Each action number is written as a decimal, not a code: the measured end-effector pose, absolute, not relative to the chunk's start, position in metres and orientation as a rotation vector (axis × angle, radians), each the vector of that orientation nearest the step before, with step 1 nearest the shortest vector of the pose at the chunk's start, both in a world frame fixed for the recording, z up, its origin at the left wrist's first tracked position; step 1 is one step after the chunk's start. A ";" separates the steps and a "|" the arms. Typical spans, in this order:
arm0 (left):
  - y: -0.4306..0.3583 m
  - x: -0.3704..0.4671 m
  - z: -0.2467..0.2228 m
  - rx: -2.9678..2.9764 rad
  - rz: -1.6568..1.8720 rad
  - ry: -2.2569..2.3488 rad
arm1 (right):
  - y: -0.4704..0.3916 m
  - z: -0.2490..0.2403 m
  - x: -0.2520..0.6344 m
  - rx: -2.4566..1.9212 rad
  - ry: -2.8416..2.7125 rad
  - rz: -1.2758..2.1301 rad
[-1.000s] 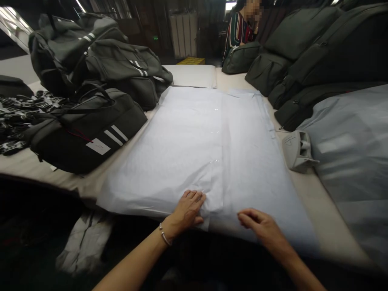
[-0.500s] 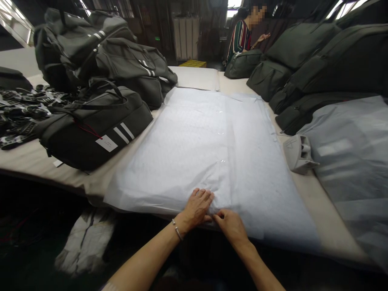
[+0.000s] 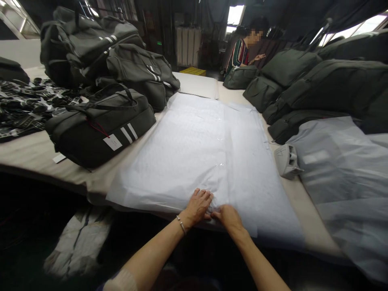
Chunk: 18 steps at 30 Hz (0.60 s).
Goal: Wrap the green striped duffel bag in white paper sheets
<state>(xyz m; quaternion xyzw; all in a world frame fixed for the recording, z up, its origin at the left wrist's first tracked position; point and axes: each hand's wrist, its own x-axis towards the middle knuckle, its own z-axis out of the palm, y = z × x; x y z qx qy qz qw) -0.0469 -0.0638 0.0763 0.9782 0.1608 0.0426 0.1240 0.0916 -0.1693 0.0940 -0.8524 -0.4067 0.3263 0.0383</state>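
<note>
A stack of translucent white plastic bags lies flat on the table, with small creases close to my hands. My left hand, a thin bracelet at its wrist, rests on the near edge with its fingers stretched out over the plastic. Just to its right, my right hand is closed in a pinch at that same edge, gripping the plastic. The fingertips of the right hand are partly hidden.
Dark travel bags with white stripes are piled at left, beside bundled straps. More dark bags stand at right. A tape dispenser sits near a loose plastic sheet. Another person is at the far end.
The camera view has shifted slightly, so the table and bags appear moved. My right hand has turned a little at the plastic edge; my left hand stays in nearly the same place.
</note>
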 end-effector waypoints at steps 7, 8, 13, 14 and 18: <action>-0.064 -0.047 0.075 2.850 0.152 0.468 | -0.207 0.107 0.102 -2.346 -1.269 1.153; -0.064 -0.047 0.075 2.849 0.153 0.470 | -0.212 0.109 0.104 -2.322 -1.288 1.148; -0.064 -0.047 0.072 2.844 0.139 0.468 | -0.225 0.123 0.098 -2.140 -1.320 1.316; -0.064 -0.047 0.072 2.842 0.134 0.467 | -0.225 0.127 0.094 -2.087 -1.306 1.359; -0.064 -0.048 0.073 2.825 0.109 0.462 | -0.223 0.148 0.078 -1.907 -1.224 1.497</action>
